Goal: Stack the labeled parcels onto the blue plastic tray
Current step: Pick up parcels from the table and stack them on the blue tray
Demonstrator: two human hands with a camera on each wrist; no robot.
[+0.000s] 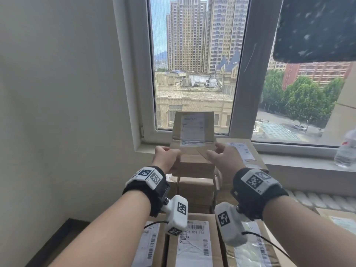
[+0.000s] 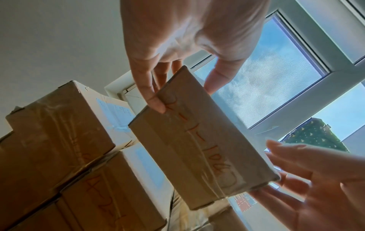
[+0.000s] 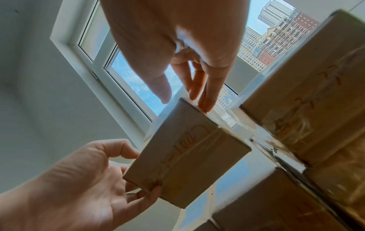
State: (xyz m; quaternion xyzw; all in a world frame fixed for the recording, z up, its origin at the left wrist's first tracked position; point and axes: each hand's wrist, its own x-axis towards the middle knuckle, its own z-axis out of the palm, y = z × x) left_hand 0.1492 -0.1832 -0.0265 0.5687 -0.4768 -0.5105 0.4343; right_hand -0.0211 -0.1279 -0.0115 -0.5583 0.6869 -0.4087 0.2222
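Observation:
A brown cardboard parcel (image 1: 193,135) with a white label is held tilted over a stack of parcels (image 1: 195,189) by the window. My left hand (image 1: 167,156) grips its left end, thumb on one face and fingers on the other (image 2: 184,93). My right hand (image 1: 220,154) is at the right end with fingers straight. In the right wrist view its fingertips (image 3: 205,107) touch the parcel's (image 3: 187,153) edge and the thumb stands off. Orange handwriting runs along the parcel's underside (image 2: 199,140). No blue tray shows in any view.
More labeled parcels (image 1: 192,245) lie close below my wrists, and another one (image 1: 240,151) sits by the sill. A water bottle (image 1: 346,151) stands on the windowsill at right. A dark patterned cloth (image 1: 317,29) hangs at top right. A wall (image 1: 67,112) closes the left side.

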